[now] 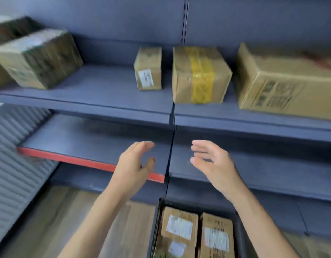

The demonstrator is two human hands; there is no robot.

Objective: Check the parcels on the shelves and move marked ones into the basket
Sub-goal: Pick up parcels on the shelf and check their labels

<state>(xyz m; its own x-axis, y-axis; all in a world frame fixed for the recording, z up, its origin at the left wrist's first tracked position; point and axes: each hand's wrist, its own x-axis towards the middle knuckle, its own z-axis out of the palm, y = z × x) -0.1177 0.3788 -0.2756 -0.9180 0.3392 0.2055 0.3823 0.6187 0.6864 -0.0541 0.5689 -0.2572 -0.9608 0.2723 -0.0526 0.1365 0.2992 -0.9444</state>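
Cardboard parcels stand on the upper shelf (108,101): a small upright box with a white label (148,68), a box wrapped in yellow tape (200,75), a large printed box (289,81) at the right, and a taped box (39,56) at the left. The black basket (239,233) sits on the floor below me and holds labelled parcels (179,226). My left hand (134,164) and my right hand (213,161) hover open and empty in front of the lower shelf, palms facing each other, well below the parcels.
The lower shelf (90,142) has a red front edge on its left half. A grey corrugated shutter (13,155) stands at the left. Wooden floor (71,216) shows beside the basket. A slotted upright (185,19) divides the shelving.
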